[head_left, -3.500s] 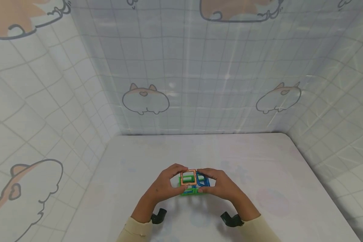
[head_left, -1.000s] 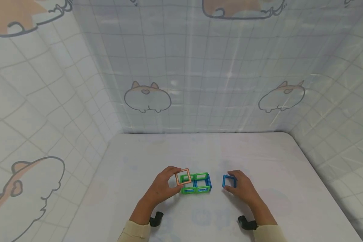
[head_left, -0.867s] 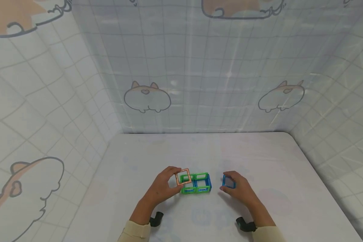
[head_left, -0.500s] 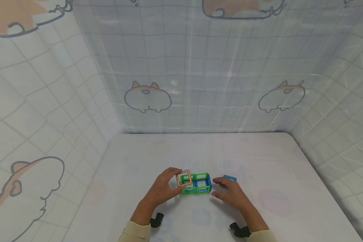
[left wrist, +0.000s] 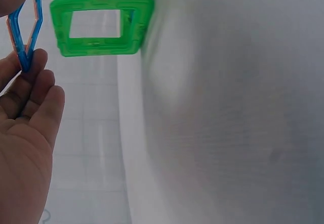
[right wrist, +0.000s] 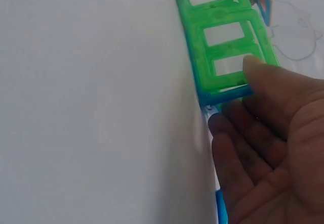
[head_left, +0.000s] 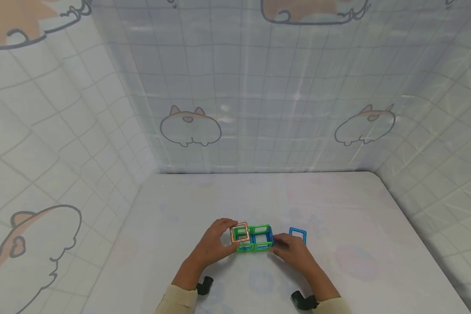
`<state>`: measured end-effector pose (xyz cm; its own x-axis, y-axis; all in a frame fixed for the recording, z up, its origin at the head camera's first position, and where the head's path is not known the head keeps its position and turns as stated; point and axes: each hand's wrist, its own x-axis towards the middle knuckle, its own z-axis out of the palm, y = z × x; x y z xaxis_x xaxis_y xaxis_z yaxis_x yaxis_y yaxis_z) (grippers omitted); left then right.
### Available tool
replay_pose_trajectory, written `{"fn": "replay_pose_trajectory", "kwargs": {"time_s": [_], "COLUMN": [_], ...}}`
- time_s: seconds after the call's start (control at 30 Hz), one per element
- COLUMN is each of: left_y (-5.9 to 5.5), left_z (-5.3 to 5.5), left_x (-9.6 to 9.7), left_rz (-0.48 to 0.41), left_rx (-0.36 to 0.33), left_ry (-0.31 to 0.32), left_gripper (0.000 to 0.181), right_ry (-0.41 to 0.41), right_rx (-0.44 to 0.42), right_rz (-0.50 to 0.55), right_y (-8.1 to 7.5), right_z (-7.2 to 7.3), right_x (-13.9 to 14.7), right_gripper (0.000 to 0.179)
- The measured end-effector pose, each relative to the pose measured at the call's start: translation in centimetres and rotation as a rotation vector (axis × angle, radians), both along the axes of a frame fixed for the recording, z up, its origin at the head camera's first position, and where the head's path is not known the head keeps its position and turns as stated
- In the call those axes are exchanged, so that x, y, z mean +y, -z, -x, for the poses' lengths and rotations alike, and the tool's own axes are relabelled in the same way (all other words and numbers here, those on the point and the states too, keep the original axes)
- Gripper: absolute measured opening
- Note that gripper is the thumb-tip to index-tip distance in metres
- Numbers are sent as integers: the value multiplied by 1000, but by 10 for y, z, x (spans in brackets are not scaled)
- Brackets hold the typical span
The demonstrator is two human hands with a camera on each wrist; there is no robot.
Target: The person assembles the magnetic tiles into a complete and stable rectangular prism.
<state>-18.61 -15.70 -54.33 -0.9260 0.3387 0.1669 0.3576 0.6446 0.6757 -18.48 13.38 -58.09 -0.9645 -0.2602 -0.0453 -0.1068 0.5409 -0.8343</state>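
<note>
My left hand [head_left: 211,245] pinches an orange square magnetic tile [head_left: 239,224] between thumb and fingers. In the left wrist view blue shows along this tile's [left wrist: 16,34] sides as well. It is tilted and overlaps the left half of a box-like frame [head_left: 255,248] of green and blue magnetic tiles, joined two squares long, on the table. At the frame's right end, my right hand [head_left: 296,253] grips it. Up close, the right thumb lies on a green tile [right wrist: 226,64], with fingers below the blue edge. A loose blue square tile [head_left: 298,229] is just behind the right hand.
The white table [head_left: 204,196] has a back edge against a grid-patterned curtain [head_left: 255,96] with dog drawings. Similar sheeting flanks both sides. Black mounts [head_left: 205,286] sit at both wrists.
My right hand let go of the blue tile, leaving it on the table, and moved left to grip the frame's right end. My left hand has shifted slightly right with the orange tile.
</note>
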Motion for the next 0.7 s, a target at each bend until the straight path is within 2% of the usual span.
{"fn": "replay_pose_trajectory", "kwargs": {"time_s": [0.33, 0.7], "left_y": [9, 7], "left_z": [4, 9], "left_x": [0, 2], "left_rz": [23, 48], "left_rx": [6, -26], "left_ry": [21, 36], "left_gripper": [55, 55], "right_ry": [0, 6], "right_rx": [11, 4], "right_rz": [33, 30], "right_y": [5, 7], "right_z": [1, 2], "right_x": [0, 1], "right_gripper": [30, 29]}}
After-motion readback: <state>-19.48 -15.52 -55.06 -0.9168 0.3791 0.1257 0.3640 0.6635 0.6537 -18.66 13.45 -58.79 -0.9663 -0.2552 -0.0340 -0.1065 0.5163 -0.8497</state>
